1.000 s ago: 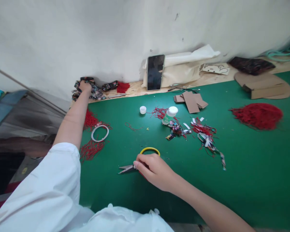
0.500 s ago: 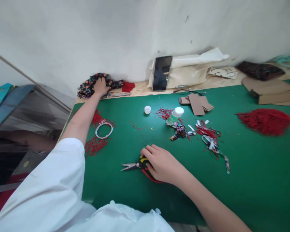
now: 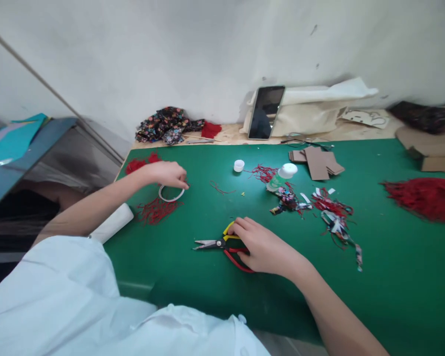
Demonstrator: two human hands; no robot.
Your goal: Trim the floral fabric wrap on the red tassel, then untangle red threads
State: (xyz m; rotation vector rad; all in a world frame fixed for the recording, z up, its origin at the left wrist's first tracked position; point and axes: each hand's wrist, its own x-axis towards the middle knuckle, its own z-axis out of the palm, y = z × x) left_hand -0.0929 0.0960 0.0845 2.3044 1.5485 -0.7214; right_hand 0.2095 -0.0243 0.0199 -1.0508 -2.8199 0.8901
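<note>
Scissors (image 3: 219,244), one pair: in my right hand (image 3: 269,247), fingers and thumb about the spread handles. Long axis runs crosswise; the blades, parted, point left, their tips well apart from my left hand (image 3: 168,174), which is farther up the table (image 3: 404,296). Dark steel-looking pivot, smooth yellow and red loops.

Ring (image 3: 169,200), one: pale, thin, smooth, lying flat under my left fingers, up and left of the scissors; left hand nearer. That hand is half curled, palm down; I cannot tell whether it touches the ring or grips anything.

Threads (image 3: 157,211), red, stringy, loosely tangled: just on my side of the ring.

Cloth (image 3: 166,123), dark floral, soft, crumpled: against the wall, beyond my left hand.

Bottle (image 3: 275,184), clear, white-topped: beyond my right hand, beside frayed scraps (image 3: 288,200).
</note>
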